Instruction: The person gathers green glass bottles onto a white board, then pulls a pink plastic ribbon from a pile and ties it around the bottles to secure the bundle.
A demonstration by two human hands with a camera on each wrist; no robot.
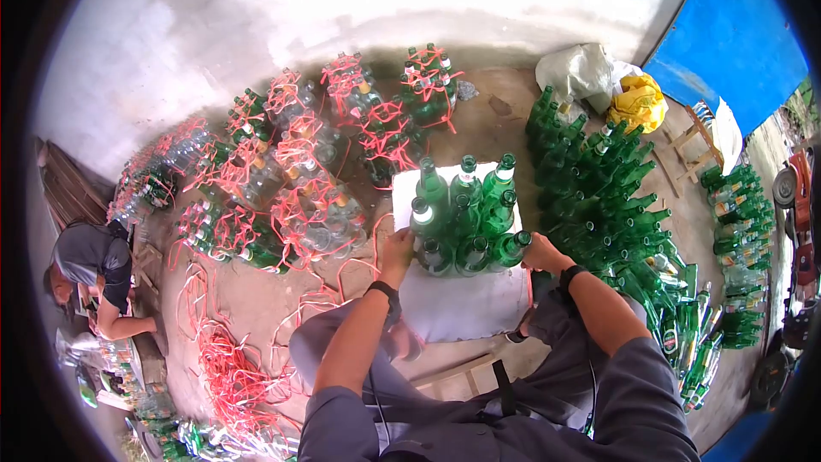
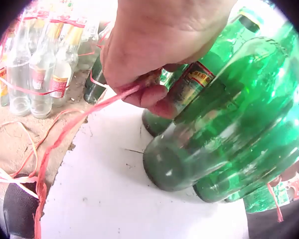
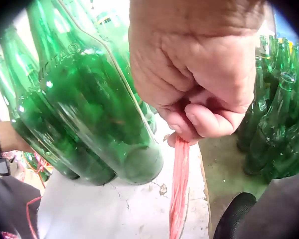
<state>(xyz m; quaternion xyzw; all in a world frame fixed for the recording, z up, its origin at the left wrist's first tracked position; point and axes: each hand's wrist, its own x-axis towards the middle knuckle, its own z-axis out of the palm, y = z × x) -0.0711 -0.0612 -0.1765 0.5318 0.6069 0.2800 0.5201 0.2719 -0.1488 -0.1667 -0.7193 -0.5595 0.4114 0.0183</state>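
Several green glass bottles (image 1: pixel 463 221) stand upright in a tight cluster on a white board (image 1: pixel 462 312) before the person. At the cluster's left side, the left hand (image 1: pixel 397 258) grips a red plastic string (image 2: pixel 65 134), which trails down past the board's edge. On the opposite side, the right hand (image 1: pixel 546 254) has its fingers curled round another length of red string (image 3: pixel 179 184) that hangs straight down. Both hands are close beside the bottles, low near their bases. A label (image 2: pixel 192 84) shows on one bottle behind the left fingers.
Bundles of bottles tied with red string (image 1: pixel 308 205) fill the floor at the left. Loose string (image 1: pixel 231 368) lies heaped nearer. Many green bottles (image 1: pixel 590 197) stand at the right. Another person (image 1: pixel 94 265) bends at the far left. A yellow bag (image 1: pixel 638 103) lies behind.
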